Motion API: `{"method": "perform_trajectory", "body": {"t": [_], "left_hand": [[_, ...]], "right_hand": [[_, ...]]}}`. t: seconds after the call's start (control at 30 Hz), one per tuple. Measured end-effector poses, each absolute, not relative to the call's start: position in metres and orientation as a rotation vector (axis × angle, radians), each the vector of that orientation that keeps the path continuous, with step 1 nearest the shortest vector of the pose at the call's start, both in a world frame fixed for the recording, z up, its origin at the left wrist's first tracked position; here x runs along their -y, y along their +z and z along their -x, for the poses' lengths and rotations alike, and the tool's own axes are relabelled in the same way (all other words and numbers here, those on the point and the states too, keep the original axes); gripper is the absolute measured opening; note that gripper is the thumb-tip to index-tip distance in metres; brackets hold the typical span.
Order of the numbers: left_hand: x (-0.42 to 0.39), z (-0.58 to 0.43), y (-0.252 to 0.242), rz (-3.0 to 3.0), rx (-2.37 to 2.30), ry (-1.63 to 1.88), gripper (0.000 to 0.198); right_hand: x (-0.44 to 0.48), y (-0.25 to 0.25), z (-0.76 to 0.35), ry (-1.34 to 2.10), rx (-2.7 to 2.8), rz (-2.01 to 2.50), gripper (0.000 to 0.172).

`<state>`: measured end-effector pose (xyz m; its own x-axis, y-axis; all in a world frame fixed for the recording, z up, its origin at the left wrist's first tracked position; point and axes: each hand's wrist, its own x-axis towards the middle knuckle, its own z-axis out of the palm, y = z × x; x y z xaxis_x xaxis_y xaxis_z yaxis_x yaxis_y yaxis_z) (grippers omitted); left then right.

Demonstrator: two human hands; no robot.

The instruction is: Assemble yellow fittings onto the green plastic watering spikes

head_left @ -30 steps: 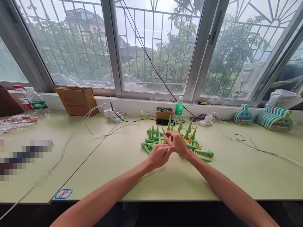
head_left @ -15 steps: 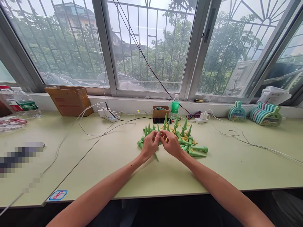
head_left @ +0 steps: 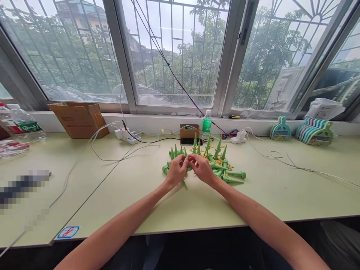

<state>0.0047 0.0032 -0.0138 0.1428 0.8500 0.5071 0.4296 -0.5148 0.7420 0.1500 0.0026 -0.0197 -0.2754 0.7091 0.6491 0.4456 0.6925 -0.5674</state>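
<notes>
My left hand [head_left: 177,169] and my right hand [head_left: 201,168] meet fingertip to fingertip over the table. The left fingers are closed around what looks like a green plastic watering spike [head_left: 189,169], mostly hidden by both hands. My right thumb and fingers pinch at the same spot; any small part between them is too hidden to name. Below my left hand another green tip [head_left: 185,184] pokes out. Several green spikes [head_left: 218,149] stand point-up behind the hands, and others [head_left: 232,180] lie at the right. Small yellow pieces [head_left: 209,157] are heaped among them.
Behind the spikes are a small open box [head_left: 189,132], a dark phone [head_left: 185,141] and a green-labelled bottle [head_left: 207,122]. Cables and a power strip [head_left: 132,138] run along the back. A cardboard box [head_left: 77,122] stands left; green and blue plastic pieces [head_left: 315,132] stand right.
The view has shifted slightly. Both hands keep together in the same place, with the right fingers moved a little over the left fingertips.
</notes>
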Motion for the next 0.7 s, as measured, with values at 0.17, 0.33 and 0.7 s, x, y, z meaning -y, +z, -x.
{"method": "perform_trajectory", "body": {"t": [0.17,0.33,0.7], "left_hand": [[-0.0044,-0.0037,-0.0142,-2.027,-1.224,1.368,0.034],[-0.0033,-0.0035,-0.0132,-2.048,-1.239,1.375,0.033],[-0.0017,-0.0033,-0.0059,-1.969,-1.268,1.463,0.030]], "right_hand": [[-0.0032,-0.0206,-0.1503,0.351,1.933,0.912,0.019],[-0.0040,-0.0213,-0.1505,0.360,1.924,0.923,0.019],[-0.0087,-0.0149,-0.1596,0.291,2.016,0.845,0.038]]}}
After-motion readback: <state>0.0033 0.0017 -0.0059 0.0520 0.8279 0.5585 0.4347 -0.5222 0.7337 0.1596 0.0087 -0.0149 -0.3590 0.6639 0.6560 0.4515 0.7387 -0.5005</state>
